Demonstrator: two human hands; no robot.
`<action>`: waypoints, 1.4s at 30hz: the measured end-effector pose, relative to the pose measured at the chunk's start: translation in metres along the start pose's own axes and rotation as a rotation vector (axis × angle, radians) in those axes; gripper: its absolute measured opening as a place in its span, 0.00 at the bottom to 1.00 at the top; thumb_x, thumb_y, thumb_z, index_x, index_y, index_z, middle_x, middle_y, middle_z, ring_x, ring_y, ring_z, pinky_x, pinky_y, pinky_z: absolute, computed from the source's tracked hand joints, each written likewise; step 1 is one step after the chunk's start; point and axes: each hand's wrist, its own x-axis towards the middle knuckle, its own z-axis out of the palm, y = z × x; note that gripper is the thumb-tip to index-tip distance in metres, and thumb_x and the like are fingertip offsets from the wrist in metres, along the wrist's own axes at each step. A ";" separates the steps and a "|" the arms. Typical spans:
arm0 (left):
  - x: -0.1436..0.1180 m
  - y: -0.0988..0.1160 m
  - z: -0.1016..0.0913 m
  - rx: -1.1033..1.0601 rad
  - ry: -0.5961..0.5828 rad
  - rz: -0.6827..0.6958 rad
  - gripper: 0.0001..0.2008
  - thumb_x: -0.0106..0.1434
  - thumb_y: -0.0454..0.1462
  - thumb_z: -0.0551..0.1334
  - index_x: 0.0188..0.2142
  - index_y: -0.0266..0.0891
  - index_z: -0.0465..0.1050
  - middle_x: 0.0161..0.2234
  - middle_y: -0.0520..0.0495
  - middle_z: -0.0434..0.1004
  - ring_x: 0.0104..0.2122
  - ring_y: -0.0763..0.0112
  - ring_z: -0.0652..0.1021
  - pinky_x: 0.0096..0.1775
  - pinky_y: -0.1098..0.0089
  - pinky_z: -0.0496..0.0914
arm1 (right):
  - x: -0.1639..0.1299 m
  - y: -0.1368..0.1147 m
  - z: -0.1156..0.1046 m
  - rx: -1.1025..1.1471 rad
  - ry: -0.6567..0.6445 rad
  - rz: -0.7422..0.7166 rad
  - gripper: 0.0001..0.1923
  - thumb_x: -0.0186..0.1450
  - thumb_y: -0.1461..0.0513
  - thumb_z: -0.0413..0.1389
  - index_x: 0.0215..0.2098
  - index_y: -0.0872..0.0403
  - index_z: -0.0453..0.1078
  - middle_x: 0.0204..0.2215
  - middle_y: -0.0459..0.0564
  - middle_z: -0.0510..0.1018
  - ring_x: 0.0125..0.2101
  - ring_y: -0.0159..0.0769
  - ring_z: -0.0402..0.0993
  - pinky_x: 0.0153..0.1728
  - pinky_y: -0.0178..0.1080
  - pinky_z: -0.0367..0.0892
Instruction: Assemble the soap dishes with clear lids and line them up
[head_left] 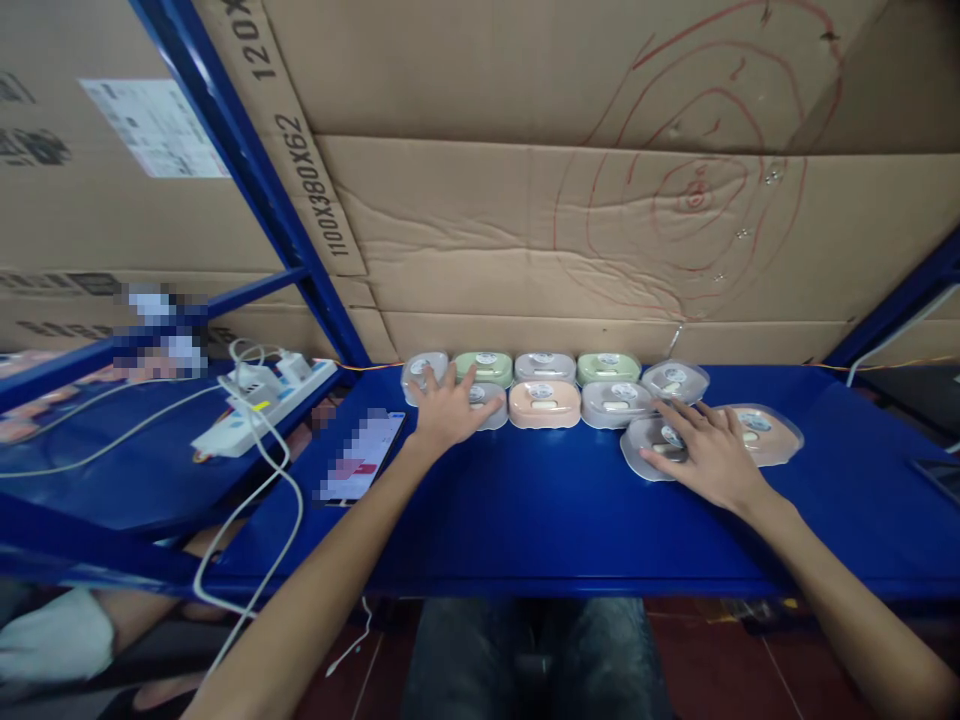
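Several small oval lidded boxes in grey, green and peach stand in two rows at the back of a blue shelf (525, 510). My left hand (448, 408) lies flat with fingers spread over a grey box (489, 404) at the left end of the front row, next to a peach box (544, 403). My right hand (705, 448) rests fingers spread on a grey box (646, 447) pulled a little forward, beside a peach box (769, 432) at the right end. Neither hand grips anything.
A phone (361, 456) lies on the shelf left of my left hand. A white power strip (255, 415) with plugs and trailing cables sits on the neighbouring shelf at left. Cardboard sheets form the back wall. Blue rack posts (247, 170) rise at left and right.
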 end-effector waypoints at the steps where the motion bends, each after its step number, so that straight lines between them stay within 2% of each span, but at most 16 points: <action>1: -0.001 0.007 0.001 -0.006 0.007 0.007 0.44 0.71 0.65 0.59 0.79 0.48 0.62 0.79 0.36 0.59 0.77 0.17 0.52 0.70 0.21 0.47 | -0.002 0.003 0.001 -0.005 0.007 0.002 0.45 0.73 0.35 0.51 0.76 0.53 0.67 0.69 0.66 0.76 0.64 0.73 0.73 0.64 0.71 0.63; 7: 0.000 0.058 0.009 -0.064 0.023 -0.010 0.44 0.73 0.64 0.57 0.77 0.41 0.65 0.77 0.29 0.61 0.76 0.11 0.51 0.68 0.18 0.45 | -0.010 0.035 0.007 0.022 0.015 0.025 0.44 0.75 0.35 0.48 0.73 0.59 0.67 0.65 0.67 0.79 0.64 0.69 0.73 0.64 0.68 0.64; 11: 0.001 0.070 0.006 -0.130 0.055 -0.045 0.40 0.76 0.61 0.53 0.75 0.39 0.68 0.76 0.28 0.64 0.76 0.15 0.52 0.70 0.20 0.44 | -0.013 0.048 0.009 0.063 0.012 0.047 0.37 0.78 0.41 0.46 0.71 0.56 0.70 0.63 0.66 0.80 0.62 0.65 0.76 0.65 0.67 0.64; 14: -0.001 0.057 -0.006 -0.217 0.004 -0.051 0.37 0.78 0.60 0.50 0.76 0.43 0.67 0.78 0.33 0.61 0.78 0.22 0.51 0.72 0.24 0.47 | -0.016 0.052 0.003 0.117 0.031 0.048 0.35 0.78 0.43 0.47 0.72 0.54 0.69 0.67 0.67 0.77 0.66 0.65 0.73 0.68 0.69 0.61; 18: -0.003 0.015 -0.022 -0.219 -0.046 0.020 0.45 0.72 0.67 0.56 0.79 0.49 0.61 0.81 0.37 0.51 0.80 0.23 0.45 0.73 0.25 0.44 | -0.027 0.080 -0.006 0.157 0.076 0.026 0.38 0.76 0.41 0.52 0.77 0.49 0.62 0.74 0.63 0.69 0.76 0.63 0.60 0.75 0.69 0.49; 21: -0.002 -0.015 -0.019 -0.205 -0.146 0.000 0.51 0.66 0.71 0.60 0.80 0.51 0.57 0.83 0.37 0.46 0.80 0.22 0.43 0.73 0.25 0.43 | -0.038 0.112 0.000 0.111 0.023 0.101 0.42 0.73 0.39 0.52 0.78 0.50 0.61 0.77 0.65 0.64 0.77 0.65 0.57 0.74 0.68 0.53; 23: -0.002 -0.023 -0.010 -0.228 -0.231 -0.036 0.55 0.64 0.72 0.60 0.81 0.49 0.54 0.83 0.35 0.40 0.80 0.21 0.43 0.73 0.26 0.46 | -0.043 0.123 0.008 0.057 -0.031 0.143 0.41 0.73 0.38 0.50 0.76 0.49 0.66 0.75 0.64 0.67 0.76 0.66 0.59 0.73 0.68 0.55; 25: -0.004 -0.022 0.001 -0.265 -0.249 -0.037 0.58 0.65 0.72 0.59 0.82 0.45 0.51 0.83 0.32 0.32 0.79 0.19 0.41 0.72 0.26 0.50 | -0.044 0.121 0.015 0.000 -0.055 0.137 0.38 0.74 0.38 0.49 0.73 0.48 0.70 0.73 0.63 0.70 0.75 0.67 0.60 0.73 0.68 0.54; 27: -0.007 -0.014 0.009 -0.295 -0.228 -0.018 0.57 0.67 0.72 0.56 0.82 0.42 0.49 0.83 0.29 0.29 0.79 0.20 0.37 0.72 0.26 0.50 | -0.041 0.107 0.018 -0.040 -0.052 0.117 0.37 0.75 0.39 0.48 0.72 0.49 0.72 0.72 0.64 0.72 0.75 0.67 0.61 0.73 0.67 0.55; 30: -0.012 -0.004 0.012 -0.331 -0.188 0.001 0.54 0.70 0.70 0.54 0.82 0.41 0.50 0.83 0.29 0.31 0.80 0.22 0.35 0.73 0.26 0.46 | -0.035 0.080 0.017 -0.071 -0.030 0.135 0.37 0.76 0.40 0.47 0.73 0.50 0.71 0.72 0.65 0.71 0.74 0.71 0.60 0.71 0.72 0.55; 33: -0.014 -0.004 0.010 -0.357 -0.176 -0.020 0.57 0.66 0.72 0.59 0.82 0.43 0.51 0.84 0.33 0.32 0.79 0.18 0.37 0.73 0.26 0.48 | -0.032 0.060 0.017 -0.089 -0.013 0.182 0.37 0.76 0.40 0.46 0.73 0.50 0.71 0.73 0.65 0.69 0.74 0.74 0.58 0.70 0.75 0.55; 36: -0.011 -0.014 0.009 -0.351 -0.134 0.013 0.58 0.60 0.71 0.66 0.80 0.47 0.58 0.83 0.35 0.41 0.79 0.18 0.44 0.73 0.29 0.50 | -0.033 0.052 0.016 -0.106 -0.019 0.206 0.38 0.77 0.39 0.45 0.74 0.49 0.71 0.74 0.64 0.69 0.74 0.73 0.58 0.70 0.74 0.56; 39: -0.008 -0.028 0.009 -0.336 -0.065 0.133 0.50 0.62 0.68 0.68 0.75 0.48 0.66 0.80 0.35 0.56 0.78 0.31 0.57 0.75 0.35 0.51 | -0.035 0.050 0.012 -0.110 -0.017 0.232 0.37 0.77 0.38 0.44 0.72 0.48 0.72 0.73 0.63 0.70 0.74 0.73 0.59 0.69 0.74 0.57; 42: -0.010 -0.037 0.007 -0.318 -0.051 0.213 0.45 0.65 0.66 0.67 0.74 0.50 0.69 0.79 0.38 0.59 0.77 0.36 0.61 0.75 0.37 0.53 | -0.039 0.053 0.004 -0.100 -0.017 0.217 0.35 0.79 0.40 0.43 0.70 0.47 0.74 0.71 0.62 0.73 0.73 0.70 0.63 0.67 0.72 0.61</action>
